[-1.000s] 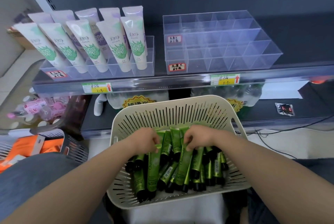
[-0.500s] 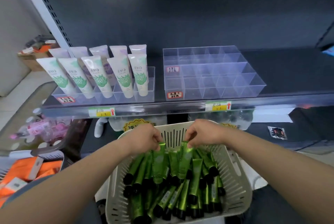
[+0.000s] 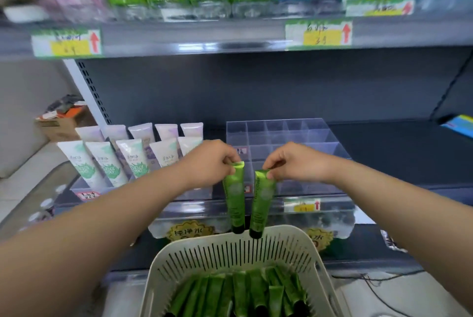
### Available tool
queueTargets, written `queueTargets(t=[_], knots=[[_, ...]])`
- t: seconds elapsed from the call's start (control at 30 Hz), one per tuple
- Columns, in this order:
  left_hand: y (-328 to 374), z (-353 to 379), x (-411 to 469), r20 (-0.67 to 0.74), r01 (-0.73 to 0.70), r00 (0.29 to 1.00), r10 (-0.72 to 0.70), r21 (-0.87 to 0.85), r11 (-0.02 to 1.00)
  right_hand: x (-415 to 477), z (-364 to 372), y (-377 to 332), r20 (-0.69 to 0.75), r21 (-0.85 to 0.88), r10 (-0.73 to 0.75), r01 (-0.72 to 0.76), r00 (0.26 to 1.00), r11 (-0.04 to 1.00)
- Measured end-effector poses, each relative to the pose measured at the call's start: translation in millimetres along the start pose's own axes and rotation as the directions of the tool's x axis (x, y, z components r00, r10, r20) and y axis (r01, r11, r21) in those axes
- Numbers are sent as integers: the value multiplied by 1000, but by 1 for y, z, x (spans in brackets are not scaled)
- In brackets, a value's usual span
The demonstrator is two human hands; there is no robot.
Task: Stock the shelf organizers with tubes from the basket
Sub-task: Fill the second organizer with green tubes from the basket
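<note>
L hand [image 3: 210,163] fingers [image 3: 229,166] pinch left tube [image 3: 234,188] top; R hand [image 3: 294,163], right tube [image 3: 263,196].

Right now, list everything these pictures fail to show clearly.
Head view only:
Handwritten yellow price tags: motion-blurred, unreadable.
Clear plastic compartment organizer: front cells hidden behind left hand, right hand and their two green tubes.
Cream slotted plastic basket: lower part cut off by the frame's bottom edge.

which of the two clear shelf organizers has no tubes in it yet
The right organizer, the gridded one: its visible compartments are bare, while the left organizer holds upright white tubes.
</note>
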State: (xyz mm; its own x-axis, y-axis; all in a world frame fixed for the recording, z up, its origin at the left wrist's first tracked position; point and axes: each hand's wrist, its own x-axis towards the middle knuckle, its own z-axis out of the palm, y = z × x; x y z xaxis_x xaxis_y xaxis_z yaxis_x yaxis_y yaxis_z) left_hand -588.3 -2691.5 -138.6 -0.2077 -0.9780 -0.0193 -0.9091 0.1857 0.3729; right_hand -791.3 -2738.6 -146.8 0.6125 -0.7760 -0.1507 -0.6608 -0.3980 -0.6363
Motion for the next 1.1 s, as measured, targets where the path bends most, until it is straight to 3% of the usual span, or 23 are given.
queueTargets(t=[0.2, 0.5, 0.77, 1.1], knots=[[16, -43, 34, -160, -28, 987, 33, 34, 999, 24, -42, -10, -141, 114, -46, 62, 989, 992], [-9, -64, 94, -331, 44, 944, -10, 94, 995, 78, -74, -3, -414, 262, 41, 76, 909, 962], [-40, -58, 144, -405, 66, 913, -47, 34, 997, 141, -76, 15, -570, 134, -15, 111, 822, 985], [-62, -47, 198, -445, -5, 893, 62, 128, 992, 197, -76, 28, -649, 12, -114, 159, 753, 987]])
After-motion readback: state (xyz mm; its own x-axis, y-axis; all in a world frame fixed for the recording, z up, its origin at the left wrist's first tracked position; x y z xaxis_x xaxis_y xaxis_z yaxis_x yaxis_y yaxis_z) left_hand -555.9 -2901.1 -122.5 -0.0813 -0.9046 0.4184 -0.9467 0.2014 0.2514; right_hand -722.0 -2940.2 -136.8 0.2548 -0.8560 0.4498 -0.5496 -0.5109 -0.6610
